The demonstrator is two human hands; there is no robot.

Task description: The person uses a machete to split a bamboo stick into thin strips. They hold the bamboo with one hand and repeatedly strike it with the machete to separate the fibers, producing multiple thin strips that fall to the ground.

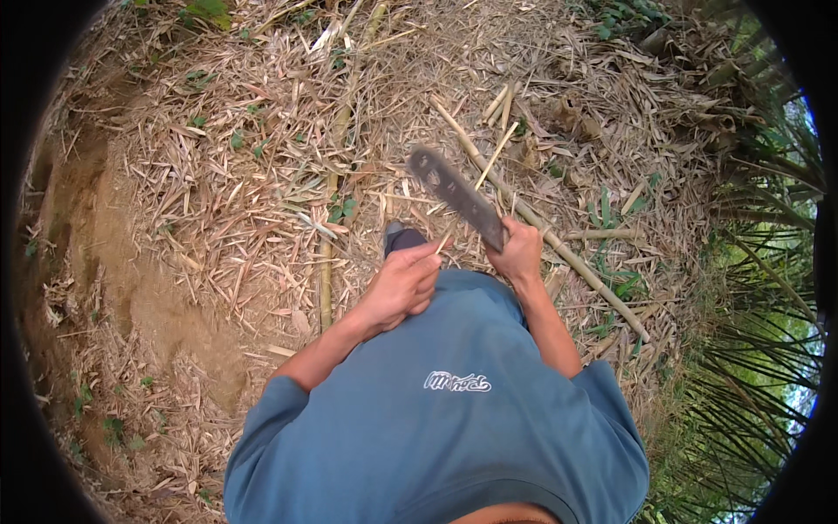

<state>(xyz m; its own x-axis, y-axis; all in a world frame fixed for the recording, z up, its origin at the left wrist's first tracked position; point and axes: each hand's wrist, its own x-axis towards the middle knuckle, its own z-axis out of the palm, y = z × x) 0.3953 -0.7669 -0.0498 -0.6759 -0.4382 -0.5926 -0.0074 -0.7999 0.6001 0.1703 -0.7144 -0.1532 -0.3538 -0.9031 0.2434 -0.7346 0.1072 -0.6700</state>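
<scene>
While left fingers (423, 256) pinch sliver (444, 243), right fingers (518, 232) grip machete (458, 197).

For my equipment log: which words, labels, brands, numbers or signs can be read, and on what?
Blue cloth shirt: stylised white lettering on the chest, wording not copied here.
Long dark flat blade in the right hand: no readable text.
</scene>
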